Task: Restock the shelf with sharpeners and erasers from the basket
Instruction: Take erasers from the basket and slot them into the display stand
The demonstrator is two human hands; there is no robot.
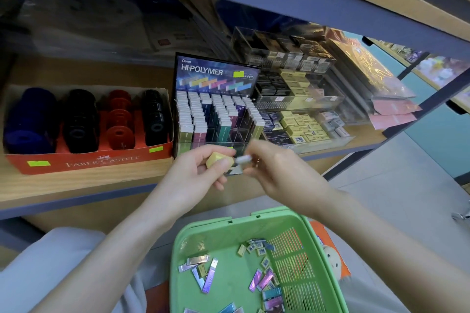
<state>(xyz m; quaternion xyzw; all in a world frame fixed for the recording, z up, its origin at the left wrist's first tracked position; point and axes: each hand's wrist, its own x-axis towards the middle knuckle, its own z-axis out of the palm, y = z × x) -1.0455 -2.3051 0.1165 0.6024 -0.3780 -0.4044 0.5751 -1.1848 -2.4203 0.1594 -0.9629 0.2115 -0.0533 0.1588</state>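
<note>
at the shelf (pixel 76 185) edge, left hand (pixel 193 173) grips a yellow eraser (pixel 218 159). right hand (pixel 274 170) pinches a pale eraser (pixel 241 159), apparently sorting them.

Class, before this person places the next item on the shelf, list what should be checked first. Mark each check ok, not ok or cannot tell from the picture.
1. Left hand grips the yellow eraser: ok.
2. Right hand pinches a small pale item; what kind of item it is, given the blur: cannot tell.
3. A matching place exists; the clear tray already holds yellow erasers: ok.
4. Free room left in that tray: cannot tell.
5. Nothing stands between the hands and the tray: ok.
6. Green basket sits below the hands with more erasers in it: ok.
</note>
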